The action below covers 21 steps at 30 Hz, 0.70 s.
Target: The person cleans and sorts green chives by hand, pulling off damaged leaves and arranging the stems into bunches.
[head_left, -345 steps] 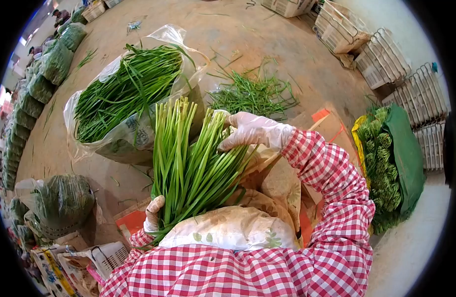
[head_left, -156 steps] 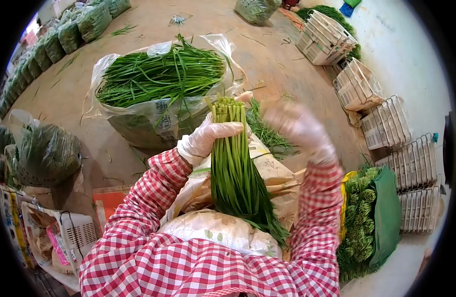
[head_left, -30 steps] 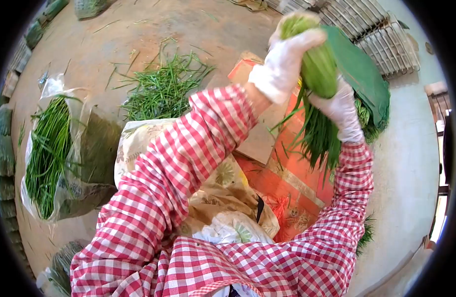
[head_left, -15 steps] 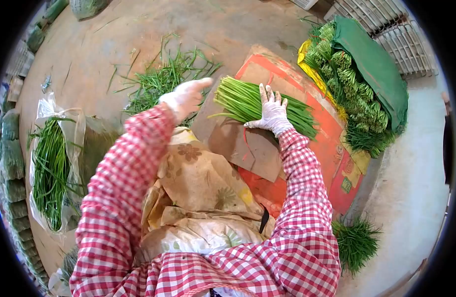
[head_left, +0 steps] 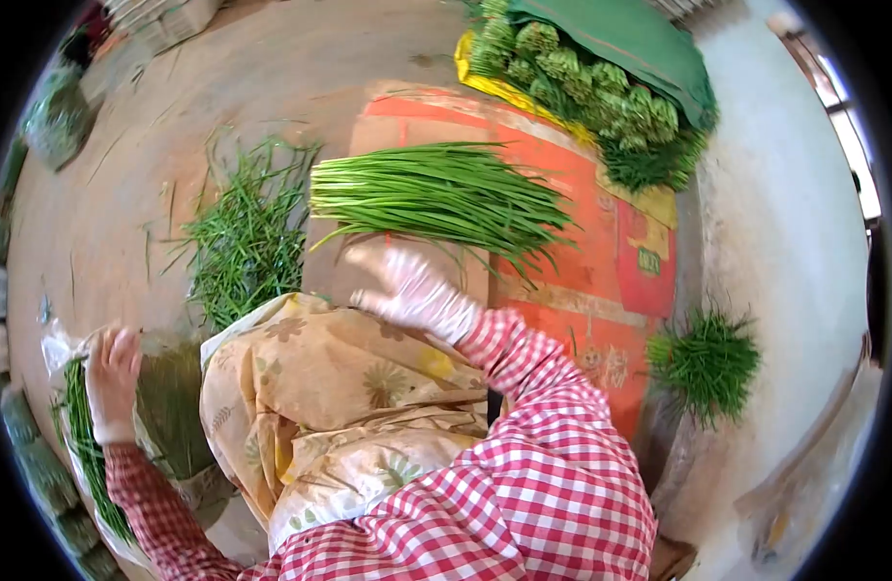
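A bunch of long green stalks [head_left: 436, 194] lies across a flattened red and brown cardboard [head_left: 553, 310], pale ends to the left. Just below it is my right hand [head_left: 407, 290], gloved, fingers spread, holding nothing. At the far left my left hand [head_left: 114, 373], also gloved, is over the top of the clear plastic bag [head_left: 59, 347] of green stalks [head_left: 90, 455]. Its fingers are raised and apart, with nothing seen in them. Floral cloth [head_left: 320, 387] covers my lap.
Loose green stalks [head_left: 247, 232] are heaped on the floor left of the cardboard. Tied bundles [head_left: 611, 97] lie under a green cover [head_left: 630, 44] at the upper right. A small green clump [head_left: 707, 366] sits at the right. Packed bags [head_left: 49, 465] line the left edge.
The bunch went from both hands onto the cardboard. My right hand has lifted off it and moved down and left, and my left hand has moved out to the bag. The view has turned.
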{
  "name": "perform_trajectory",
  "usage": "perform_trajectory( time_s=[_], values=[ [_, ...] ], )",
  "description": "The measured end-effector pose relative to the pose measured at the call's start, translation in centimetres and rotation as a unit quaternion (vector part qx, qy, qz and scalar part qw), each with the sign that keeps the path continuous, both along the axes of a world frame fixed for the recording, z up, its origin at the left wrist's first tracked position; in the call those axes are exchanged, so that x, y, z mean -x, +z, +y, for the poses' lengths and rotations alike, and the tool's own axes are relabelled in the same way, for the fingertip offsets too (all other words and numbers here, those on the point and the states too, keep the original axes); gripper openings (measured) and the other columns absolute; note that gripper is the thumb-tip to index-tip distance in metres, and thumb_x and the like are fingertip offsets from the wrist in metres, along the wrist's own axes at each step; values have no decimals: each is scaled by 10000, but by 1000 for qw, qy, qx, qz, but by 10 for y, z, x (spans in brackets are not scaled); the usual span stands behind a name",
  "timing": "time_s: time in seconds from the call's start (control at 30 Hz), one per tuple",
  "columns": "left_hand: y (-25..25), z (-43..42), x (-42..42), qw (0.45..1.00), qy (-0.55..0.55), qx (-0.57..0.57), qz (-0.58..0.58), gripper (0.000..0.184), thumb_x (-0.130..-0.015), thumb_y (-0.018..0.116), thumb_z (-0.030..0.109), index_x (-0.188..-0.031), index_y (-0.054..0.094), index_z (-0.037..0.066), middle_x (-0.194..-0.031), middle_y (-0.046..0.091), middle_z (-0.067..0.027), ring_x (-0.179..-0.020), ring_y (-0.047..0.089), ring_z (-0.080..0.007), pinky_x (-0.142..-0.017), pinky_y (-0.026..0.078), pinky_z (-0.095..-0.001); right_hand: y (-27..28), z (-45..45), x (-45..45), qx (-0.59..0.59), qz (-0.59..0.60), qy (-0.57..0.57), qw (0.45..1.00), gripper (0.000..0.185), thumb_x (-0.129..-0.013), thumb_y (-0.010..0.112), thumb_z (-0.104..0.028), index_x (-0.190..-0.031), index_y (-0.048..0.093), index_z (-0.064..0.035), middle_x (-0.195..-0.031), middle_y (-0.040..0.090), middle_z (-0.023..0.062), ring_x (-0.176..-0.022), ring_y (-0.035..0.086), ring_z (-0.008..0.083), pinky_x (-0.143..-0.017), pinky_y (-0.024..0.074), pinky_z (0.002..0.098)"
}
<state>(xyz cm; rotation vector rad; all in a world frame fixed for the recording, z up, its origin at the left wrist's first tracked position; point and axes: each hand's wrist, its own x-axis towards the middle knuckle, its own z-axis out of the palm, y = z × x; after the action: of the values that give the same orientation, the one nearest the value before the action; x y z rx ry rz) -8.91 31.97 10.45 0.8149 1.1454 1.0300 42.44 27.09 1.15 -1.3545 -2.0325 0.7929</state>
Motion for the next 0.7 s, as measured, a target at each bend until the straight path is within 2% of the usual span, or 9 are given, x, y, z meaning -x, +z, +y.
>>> perform_trajectory(
  time_s=[0.03, 0.07, 0.1, 0.17, 0.27, 0.33, 0.4, 0.53, 0.7],
  values=[
    [11, -9, -7, 993, 62, 92, -39, 490, -942, 468, 359, -1303, 429, 29, -1274, 512, -137, -1223, 459, -260, -991, 384, -358, -6, -10, 14, -5, -11, -16, 1000, 695, -794, 638, -395, -1334, 374, -45, -1252, 499, 207, -1124, 501, 365, -970, 390, 442],
    [12, -17, -2, 993, 56, 92, -39, 490, -942, 468, 359, -1303, 429, 29, -1274, 512, -137, -1223, 459, -260, -991, 384, -358, -11, -13, 23, -9, -20, -29, 999, 733, -801, 613, -422, -1368, 341, -45, -1256, 496, 202, -1142, 488, 359, -1010, 357, 461],
    [12, -25, 6, 994, 24, 103, -40, 465, -941, 475, 353, -1277, 459, 31, -1224, 550, -130, -1192, 488, -251, -974, 399, -347, -10, -6, 23, -66, -66, -59, 994, 753, -823, 590, -410, -1412, 273, -64, -1320, 439, 205, -1216, 429, 343, -1052, 299, 494],
    [18, -36, 7, 992, -9, 119, -38, 442, -940, 483, 347, -1251, 488, 32, -1173, 588, -124, -1161, 518, -242, -957, 414, -336, 1, 30, 17, -21, -209, -139, 968, 813, -862, 467, -533, -1435, 177, -35, -1447, 281, 189, -1331, 285, 325, -1084, 209, 539],
    [32, -44, -5, 992, 52, 110, 15, 408, -940, 483, 347, -1203, 531, 38, -1085, 635, -108, -1105, 559, -228, -937, 427, -320, -21, 85, 2, -109, -297, -316, 894, 837, -879, 352, -613, -1458, 109, -61, -1491, 195, 189, -1348, 218, 406, -1049, 150, 634],
    [33, -53, 6, 997, 22, 75, 22, 392, -940, 484, 351, -1185, 542, 50, -1074, 641, -95, -1070, 579, -219, -930, 426, -317, -26, 96, -2, -34, -334, -327, 883, 832, -869, 314, -647, -1472, 83, -122, -1502, 167, 179, -1354, 166, 443, -1023, 110, 683],
    [24, -63, 24, 992, 55, 97, 66, 385, -936, 489, 370, -1166, 559, 69, -1058, 646, -82, -1050, 585, -200, -913, 425, -311, -34, 83, 0, 96, -334, -262, 900, 815, -864, 354, -639, -1476, 92, -169, -1519, 105, 164, -1351, 145, 463, -1005, 112, 697],
    [18, -72, 27, 977, 83, 165, 109, 405, -918, 509, 410, -1152, 569, 85, -979, 668, -47, -995, 601, -182, -863, 427, -289, -56, 47, 11, 22, -317, -266, 910, 906, -808, 470, -639, -1479, 74, -177, -1519, 73, 173, -1347, 67, 492, -971, 82, 734],
    [13, -53, -9, 970, 64, 192, 133, 392, -922, 499, 399, -1141, 569, 81, -946, 666, -32, -958, 606, -173, -832, 430, -294, -64, 45, 14, 25, -320, -267, 908, 947, -791, 503, -634, -1481, 25, -194, -1523, 4, 176, -1355, 17, 491, -979, 72, 728]
  ],
)
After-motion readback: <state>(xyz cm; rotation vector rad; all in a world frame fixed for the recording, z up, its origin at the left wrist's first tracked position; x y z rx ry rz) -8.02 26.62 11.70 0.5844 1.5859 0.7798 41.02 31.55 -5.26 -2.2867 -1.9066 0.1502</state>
